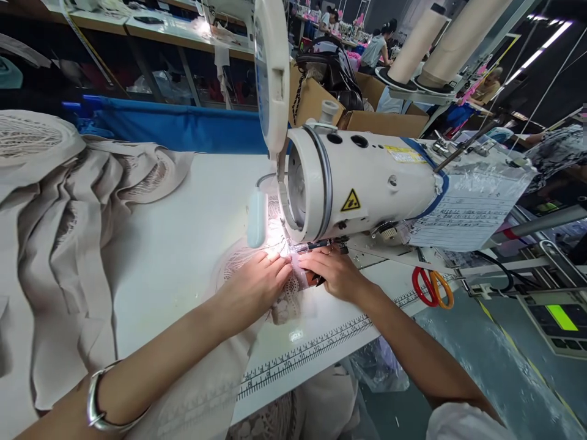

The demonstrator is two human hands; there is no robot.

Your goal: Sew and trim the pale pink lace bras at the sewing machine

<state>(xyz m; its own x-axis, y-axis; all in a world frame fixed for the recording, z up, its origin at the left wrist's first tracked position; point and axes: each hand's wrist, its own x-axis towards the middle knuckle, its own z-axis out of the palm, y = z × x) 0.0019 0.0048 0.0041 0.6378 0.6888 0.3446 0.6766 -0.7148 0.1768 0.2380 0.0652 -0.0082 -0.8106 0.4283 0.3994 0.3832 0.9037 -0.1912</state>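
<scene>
My left hand lies on a beige lace fabric piece, fingers together and pressed down just left of the needle of the white sewing machine. My right hand pinches the same lace right under the machine head, fingers closed on its edge. The needle area is washed out by the machine's lamp, so the needle itself is hidden. A silver bangle sits on my left wrist.
A pile of beige lace garments covers the left of the white table. Red and orange scissors lie right of my hands by a printed ruler. Thread cones, cardboard boxes and other workers are behind.
</scene>
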